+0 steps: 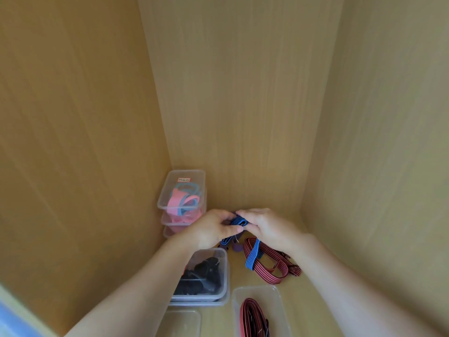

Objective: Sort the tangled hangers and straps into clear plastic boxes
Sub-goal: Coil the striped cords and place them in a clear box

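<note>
Hands, left (213,231) & right (264,228), both pinched shut on blue strap (239,221), prob. folding it small for a box (261,310).

You have two hands in view, the left hand (213,229) and the right hand (264,227). Clear plastic boxes with contents number three singly placed: the box of pink and blue bands (182,190), the box of dark items (204,276), and the box of red straps (260,312). One further clear box (181,322) sits at the bottom edge. More boxes are stacked under the first; the count there cannot be confirmed. Loose straps: one blue strap (252,259), and a red striped strap bundle (274,266), number unclear.
</note>
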`<state>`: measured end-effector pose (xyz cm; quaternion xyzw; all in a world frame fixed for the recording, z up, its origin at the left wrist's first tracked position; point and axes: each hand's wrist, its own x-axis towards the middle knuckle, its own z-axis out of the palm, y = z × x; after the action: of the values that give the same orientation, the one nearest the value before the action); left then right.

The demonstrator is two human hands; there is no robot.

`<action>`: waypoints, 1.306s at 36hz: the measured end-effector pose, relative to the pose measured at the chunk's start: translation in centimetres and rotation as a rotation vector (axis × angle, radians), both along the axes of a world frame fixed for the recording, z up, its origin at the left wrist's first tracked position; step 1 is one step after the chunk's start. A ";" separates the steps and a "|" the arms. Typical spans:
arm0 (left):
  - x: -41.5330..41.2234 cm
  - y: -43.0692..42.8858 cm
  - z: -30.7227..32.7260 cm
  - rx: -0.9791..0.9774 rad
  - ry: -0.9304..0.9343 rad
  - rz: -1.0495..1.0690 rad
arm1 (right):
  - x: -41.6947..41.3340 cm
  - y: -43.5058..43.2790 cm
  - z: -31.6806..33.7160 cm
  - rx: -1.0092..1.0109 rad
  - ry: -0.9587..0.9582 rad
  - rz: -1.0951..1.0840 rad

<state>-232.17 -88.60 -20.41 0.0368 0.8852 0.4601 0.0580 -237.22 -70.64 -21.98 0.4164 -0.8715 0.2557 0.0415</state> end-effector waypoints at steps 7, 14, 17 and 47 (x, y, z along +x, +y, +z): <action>0.1 0.9 -0.7 0.077 -0.001 0.113 | 0.3 -0.1 -0.4 -0.161 -0.050 -0.092; 0.1 1.4 -0.7 0.209 0.002 0.177 | 0.4 -0.3 -0.7 -0.177 -0.098 -0.098; 0.0 1.5 -0.4 0.250 -0.002 0.188 | 0.4 -0.4 -0.8 -0.179 -0.093 -0.085; -0.5 -0.8 0.3 -0.009 -0.019 0.153 | 0.1 0.8 0.0 -0.149 0.019 -0.065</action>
<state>-232.64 -89.44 -20.07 -0.0356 0.8868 0.4597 0.0312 -237.12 -69.87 -21.96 0.3859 -0.8627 0.3146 0.0889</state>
